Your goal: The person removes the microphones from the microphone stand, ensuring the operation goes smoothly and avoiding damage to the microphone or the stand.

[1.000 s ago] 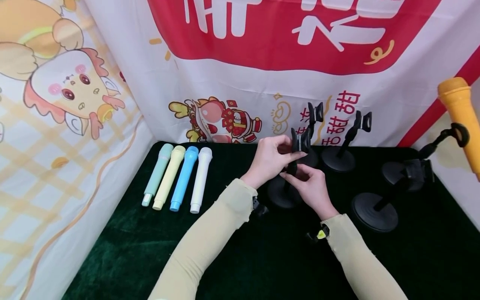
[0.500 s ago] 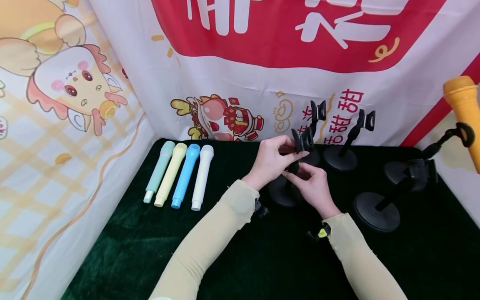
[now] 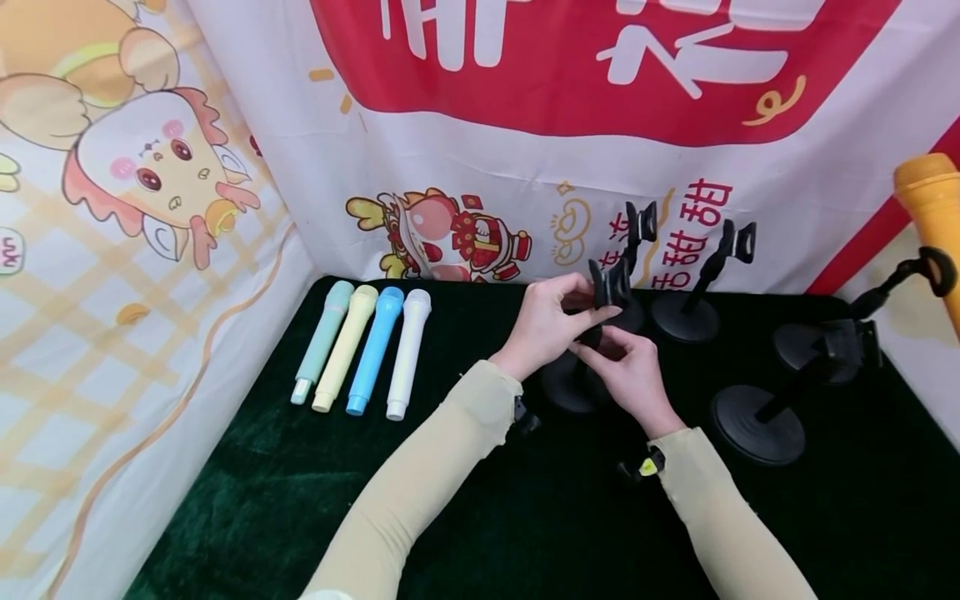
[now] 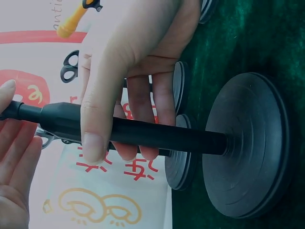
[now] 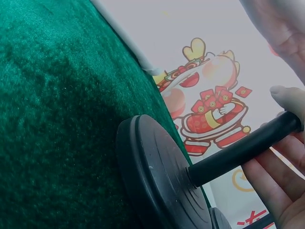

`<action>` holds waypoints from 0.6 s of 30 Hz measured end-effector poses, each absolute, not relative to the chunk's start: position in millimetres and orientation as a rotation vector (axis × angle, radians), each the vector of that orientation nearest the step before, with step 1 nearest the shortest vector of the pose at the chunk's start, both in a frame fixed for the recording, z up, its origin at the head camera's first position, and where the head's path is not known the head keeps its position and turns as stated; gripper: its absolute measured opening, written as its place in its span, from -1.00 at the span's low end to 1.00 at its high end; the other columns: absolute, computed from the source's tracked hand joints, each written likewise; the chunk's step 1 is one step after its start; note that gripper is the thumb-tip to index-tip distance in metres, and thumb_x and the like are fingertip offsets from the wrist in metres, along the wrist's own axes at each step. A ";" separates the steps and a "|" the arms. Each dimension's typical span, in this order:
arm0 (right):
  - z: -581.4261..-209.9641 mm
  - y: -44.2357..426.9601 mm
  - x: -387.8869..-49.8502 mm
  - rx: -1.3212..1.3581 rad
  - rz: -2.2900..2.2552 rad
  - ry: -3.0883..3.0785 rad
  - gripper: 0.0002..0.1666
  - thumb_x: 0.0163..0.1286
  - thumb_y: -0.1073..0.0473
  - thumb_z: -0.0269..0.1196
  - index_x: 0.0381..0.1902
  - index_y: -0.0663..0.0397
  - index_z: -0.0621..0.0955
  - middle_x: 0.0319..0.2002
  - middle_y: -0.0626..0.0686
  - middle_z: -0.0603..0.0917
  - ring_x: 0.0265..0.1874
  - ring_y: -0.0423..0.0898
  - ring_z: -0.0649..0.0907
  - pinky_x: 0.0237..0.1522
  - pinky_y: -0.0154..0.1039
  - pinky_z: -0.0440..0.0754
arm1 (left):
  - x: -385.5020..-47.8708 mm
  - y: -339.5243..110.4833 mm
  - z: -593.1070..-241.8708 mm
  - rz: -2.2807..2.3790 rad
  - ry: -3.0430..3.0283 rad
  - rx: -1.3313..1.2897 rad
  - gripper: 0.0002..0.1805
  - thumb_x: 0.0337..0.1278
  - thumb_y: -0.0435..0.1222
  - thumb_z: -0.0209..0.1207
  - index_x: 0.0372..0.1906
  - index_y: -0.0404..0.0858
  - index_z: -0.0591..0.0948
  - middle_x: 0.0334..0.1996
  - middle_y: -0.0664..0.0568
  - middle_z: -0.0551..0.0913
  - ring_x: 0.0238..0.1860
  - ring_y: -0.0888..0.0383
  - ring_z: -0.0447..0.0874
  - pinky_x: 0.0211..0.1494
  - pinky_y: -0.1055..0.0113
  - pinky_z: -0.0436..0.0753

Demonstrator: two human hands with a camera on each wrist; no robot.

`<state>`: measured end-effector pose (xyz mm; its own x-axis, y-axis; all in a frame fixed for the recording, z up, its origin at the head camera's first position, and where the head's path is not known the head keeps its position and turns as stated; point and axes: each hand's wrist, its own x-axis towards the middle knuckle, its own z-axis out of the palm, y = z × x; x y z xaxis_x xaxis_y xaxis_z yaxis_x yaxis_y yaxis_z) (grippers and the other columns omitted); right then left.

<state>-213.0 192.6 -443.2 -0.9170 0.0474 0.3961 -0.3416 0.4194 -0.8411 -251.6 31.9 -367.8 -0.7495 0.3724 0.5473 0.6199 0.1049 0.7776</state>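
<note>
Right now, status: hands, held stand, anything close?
Left fingers pinch black microphone stand at neck; right fingers grip shaft. Clip empty. Second stand close behind.

Close wrist views, shared stand (image 4: 190,138)

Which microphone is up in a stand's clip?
The orange one at far right; the mint, pale yellow, blue and white ones lie side by side on the green cloth.

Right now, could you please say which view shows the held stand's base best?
Left wrist: it shows the base whole. The head view has it partly hidden behind the right hand; the right wrist view cuts it off at the bottom.
</note>
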 end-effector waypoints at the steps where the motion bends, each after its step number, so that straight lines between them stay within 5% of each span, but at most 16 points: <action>1: -443.3 192.5 -213.0 0.253 1.505 -2.319 -0.75 0.26 -0.07 0.51 -0.35 -0.05 0.74 -0.53 -0.06 0.67 -0.53 -0.11 0.59 -0.48 -0.33 0.50 | -251.6 31.8 -368.4 -1.704 -2.163 -0.993 -0.86 0.17 -0.24 0.46 -0.25 -0.19 0.73 -0.26 0.10 0.76 -0.17 0.40 0.71 -0.03 0.45 0.66; 18: -445.3 192.8 -213.0 0.263 1.468 -2.303 -0.70 0.27 -0.04 0.51 -0.47 -0.05 0.66 -0.62 -0.02 0.56 -0.61 -0.09 0.47 -0.55 -0.30 0.38 | -251.3 31.1 -374.7 -1.749 -2.182 -1.005 -0.86 0.21 -0.23 0.43 -0.21 -0.17 0.73 -0.25 0.15 0.74 -0.14 0.38 0.71 0.02 0.43 0.64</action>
